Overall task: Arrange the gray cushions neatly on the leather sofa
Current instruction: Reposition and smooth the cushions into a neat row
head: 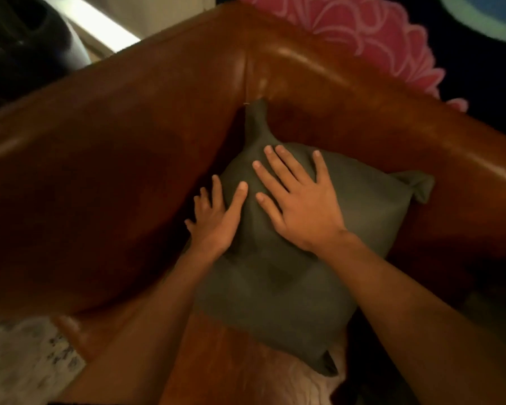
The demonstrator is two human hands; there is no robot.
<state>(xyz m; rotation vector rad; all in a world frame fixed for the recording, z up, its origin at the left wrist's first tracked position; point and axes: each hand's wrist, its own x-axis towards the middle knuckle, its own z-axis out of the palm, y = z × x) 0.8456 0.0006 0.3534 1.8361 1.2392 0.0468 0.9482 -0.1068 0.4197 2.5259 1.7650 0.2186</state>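
Gray cushion [275, 287] in the inner corner of the leather sofa [114, 147]. We see one tip pointing up the seam where the two padded walls meet, and the opposite tip near the seat's front edge. The left hand [216, 220] lies open along the cushion's left side, fingers straight. The right hand [301, 206] presses flat on top, fingers spread, grasping nothing. We note pink patterned fabric [377, 33] beyond the sofa's back edge.
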